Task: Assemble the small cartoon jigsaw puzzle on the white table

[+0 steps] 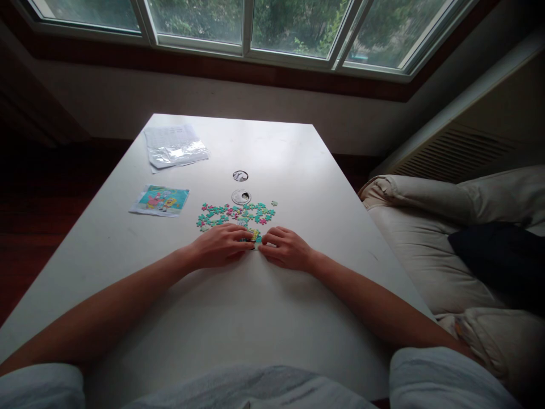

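Both of my hands rest on a white table [238,307], fingertips meeting over a small joined cluster of jigsaw pieces [254,235]. My left hand [221,245] curls its fingers onto the cluster's left side. My right hand [286,247] pinches its right side with bent fingers. Just beyond the hands lie several loose teal and pink puzzle pieces [237,215], spread flat. A single piece [274,203] sits apart at the right of the spread.
A colourful cartoon picture card [160,200] lies to the left. A clear plastic bag on paper [174,147] sits at the far left. Two round grommets [240,196] mark the table's middle. A cream cushioned sofa [434,227] with a dark cushion [498,255] adjoins the right edge.
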The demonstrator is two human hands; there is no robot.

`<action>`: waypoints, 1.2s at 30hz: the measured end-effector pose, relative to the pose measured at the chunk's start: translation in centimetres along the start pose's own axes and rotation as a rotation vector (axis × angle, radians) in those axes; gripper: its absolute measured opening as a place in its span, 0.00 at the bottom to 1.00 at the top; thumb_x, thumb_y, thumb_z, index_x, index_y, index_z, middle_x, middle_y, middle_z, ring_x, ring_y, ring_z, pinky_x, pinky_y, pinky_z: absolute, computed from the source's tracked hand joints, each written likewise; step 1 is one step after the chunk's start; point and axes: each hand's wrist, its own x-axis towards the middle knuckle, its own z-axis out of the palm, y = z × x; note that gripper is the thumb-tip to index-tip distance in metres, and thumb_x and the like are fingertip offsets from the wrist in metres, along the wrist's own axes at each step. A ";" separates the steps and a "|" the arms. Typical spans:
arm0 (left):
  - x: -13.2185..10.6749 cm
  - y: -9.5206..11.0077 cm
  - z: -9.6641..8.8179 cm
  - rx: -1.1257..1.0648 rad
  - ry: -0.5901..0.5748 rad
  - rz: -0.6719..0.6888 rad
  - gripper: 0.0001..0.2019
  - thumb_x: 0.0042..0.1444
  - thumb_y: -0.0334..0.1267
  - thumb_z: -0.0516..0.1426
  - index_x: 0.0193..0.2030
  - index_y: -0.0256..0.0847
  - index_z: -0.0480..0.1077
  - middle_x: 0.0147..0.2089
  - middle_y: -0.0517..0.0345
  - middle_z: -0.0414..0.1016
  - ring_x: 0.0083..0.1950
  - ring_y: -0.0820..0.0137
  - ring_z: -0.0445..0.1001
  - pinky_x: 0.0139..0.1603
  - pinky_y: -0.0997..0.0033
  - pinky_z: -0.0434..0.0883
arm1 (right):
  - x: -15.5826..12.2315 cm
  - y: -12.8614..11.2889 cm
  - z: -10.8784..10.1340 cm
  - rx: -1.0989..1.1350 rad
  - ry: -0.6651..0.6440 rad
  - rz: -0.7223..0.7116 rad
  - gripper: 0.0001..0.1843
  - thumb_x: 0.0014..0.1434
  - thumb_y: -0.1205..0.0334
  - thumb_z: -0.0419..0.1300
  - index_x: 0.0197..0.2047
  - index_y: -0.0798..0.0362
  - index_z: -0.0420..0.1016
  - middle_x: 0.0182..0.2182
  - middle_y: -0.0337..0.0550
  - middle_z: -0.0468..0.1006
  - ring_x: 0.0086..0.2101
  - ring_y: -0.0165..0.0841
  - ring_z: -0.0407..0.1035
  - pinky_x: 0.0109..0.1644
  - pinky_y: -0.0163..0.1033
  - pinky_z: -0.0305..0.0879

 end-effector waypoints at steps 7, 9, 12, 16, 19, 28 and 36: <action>0.1 0.1 -0.2 0.017 -0.051 -0.010 0.23 0.62 0.32 0.57 0.64 0.52 0.67 0.59 0.50 0.73 0.61 0.58 0.69 0.62 0.53 0.68 | -0.3 0.5 0.5 0.194 0.061 0.105 0.07 0.68 0.63 0.56 0.41 0.49 0.76 0.36 0.45 0.76 0.37 0.36 0.66 0.43 0.42 0.64; 0.1 0.1 -0.3 0.025 -0.056 -0.006 0.22 0.62 0.32 0.57 0.63 0.50 0.68 0.59 0.49 0.72 0.60 0.57 0.69 0.62 0.53 0.68 | -0.6 1.2 0.7 0.275 0.147 0.230 0.07 0.67 0.62 0.56 0.38 0.49 0.75 0.33 0.45 0.76 0.36 0.36 0.66 0.42 0.42 0.65; 0.1 0.2 -0.4 0.039 -0.068 -0.010 0.21 0.62 0.32 0.57 0.62 0.49 0.68 0.59 0.49 0.72 0.59 0.57 0.69 0.61 0.53 0.67 | -0.9 2.5 0.7 0.334 0.292 0.425 0.09 0.67 0.62 0.56 0.35 0.49 0.75 0.30 0.44 0.75 0.35 0.36 0.67 0.43 0.44 0.66; 0.0 0.3 -0.1 0.026 -0.055 -0.024 0.20 0.62 0.33 0.57 0.60 0.49 0.70 0.57 0.49 0.73 0.56 0.59 0.71 0.59 0.55 0.69 | -0.8 3.5 0.6 0.372 0.410 0.601 0.11 0.67 0.61 0.56 0.32 0.50 0.74 0.30 0.43 0.76 0.34 0.36 0.68 0.41 0.43 0.65; -0.1 0.3 0.1 0.007 -0.034 -0.025 0.19 0.62 0.33 0.57 0.59 0.48 0.71 0.56 0.48 0.73 0.56 0.59 0.71 0.58 0.56 0.69 | -0.7 3.6 0.7 0.376 0.397 0.638 0.11 0.67 0.61 0.56 0.32 0.50 0.75 0.30 0.43 0.76 0.34 0.36 0.68 0.42 0.43 0.65; 0.2 0.7 -0.3 -0.002 -0.046 -0.003 0.17 0.64 0.34 0.55 0.59 0.49 0.71 0.56 0.48 0.73 0.55 0.59 0.71 0.58 0.56 0.69 | -0.9 3.6 0.9 0.368 0.377 0.628 0.10 0.66 0.61 0.57 0.33 0.50 0.76 0.31 0.43 0.76 0.35 0.37 0.68 0.43 0.44 0.65; 0.1 1.0 -0.1 -0.024 -0.068 -0.006 0.22 0.65 0.41 0.56 0.65 0.50 0.66 0.57 0.47 0.72 0.57 0.57 0.70 0.61 0.53 0.68 | -0.7 3.7 1.1 0.366 0.393 0.676 0.10 0.66 0.62 0.57 0.33 0.50 0.76 0.31 0.43 0.75 0.36 0.36 0.68 0.43 0.43 0.65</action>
